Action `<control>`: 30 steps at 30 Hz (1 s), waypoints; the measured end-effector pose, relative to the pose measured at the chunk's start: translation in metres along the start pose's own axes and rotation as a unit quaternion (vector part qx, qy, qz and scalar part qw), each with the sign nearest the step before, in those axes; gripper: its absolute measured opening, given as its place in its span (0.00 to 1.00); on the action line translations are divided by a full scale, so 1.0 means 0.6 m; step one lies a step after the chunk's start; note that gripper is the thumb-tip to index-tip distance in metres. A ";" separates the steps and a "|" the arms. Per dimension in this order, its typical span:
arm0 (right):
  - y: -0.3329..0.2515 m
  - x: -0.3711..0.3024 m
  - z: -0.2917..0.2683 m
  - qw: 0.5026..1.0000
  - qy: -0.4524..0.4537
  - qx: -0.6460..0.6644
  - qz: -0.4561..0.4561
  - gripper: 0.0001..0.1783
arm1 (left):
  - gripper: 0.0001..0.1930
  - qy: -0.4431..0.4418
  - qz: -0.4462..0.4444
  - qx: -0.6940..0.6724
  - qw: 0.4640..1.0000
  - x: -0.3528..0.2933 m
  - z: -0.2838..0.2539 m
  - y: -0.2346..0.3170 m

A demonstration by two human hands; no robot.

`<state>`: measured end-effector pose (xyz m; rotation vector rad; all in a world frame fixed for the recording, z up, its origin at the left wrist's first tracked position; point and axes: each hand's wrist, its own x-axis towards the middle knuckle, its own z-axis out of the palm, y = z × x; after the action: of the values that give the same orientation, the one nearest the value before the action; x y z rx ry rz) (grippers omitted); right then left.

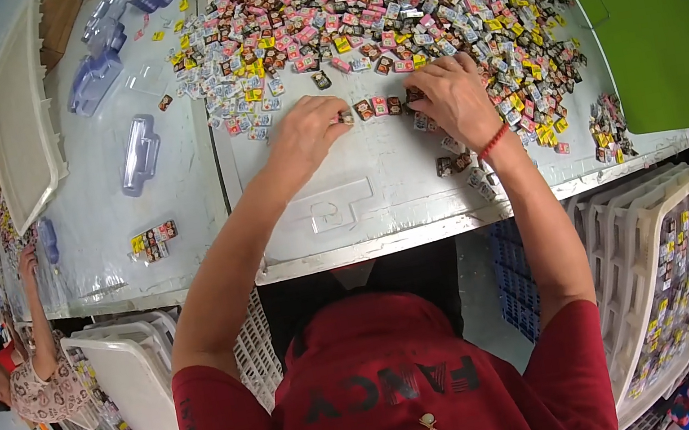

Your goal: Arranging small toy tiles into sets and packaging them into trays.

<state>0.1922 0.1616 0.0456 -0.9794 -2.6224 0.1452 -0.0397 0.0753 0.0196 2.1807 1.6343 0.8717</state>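
Observation:
My left hand (309, 136) is closed in a pinch on a small packet (345, 117) at the left end of a short row. Between my hands lie a few more small flat packets (379, 107), dark and pink, side by side on the table. At the row's right end, my right hand (455, 101) has its fingertips pressed on a dark small packet (413, 95), partly hidden by the fingers. Below my hands, a clear stepped plastic tray (334, 207) lies near the front edge.
A big heap of small coloured packets (364, 2) covers the far side of the white table (279, 258). Several clear plastic trays (140, 155) and a small packet cluster (154, 241) lie at left. Stacked white crates (673, 269) stand at right. Other people work at both sides.

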 end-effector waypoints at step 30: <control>-0.067 -0.039 0.022 0.993 0.105 0.047 -0.008 0.16 | 0.16 -0.010 -0.004 -0.022 1.000 -0.033 -0.027 -0.006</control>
<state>0.1793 0.1160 0.0355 -0.8907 -2.4091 0.1526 -0.0559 0.0558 0.0240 2.1450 1.5995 0.8719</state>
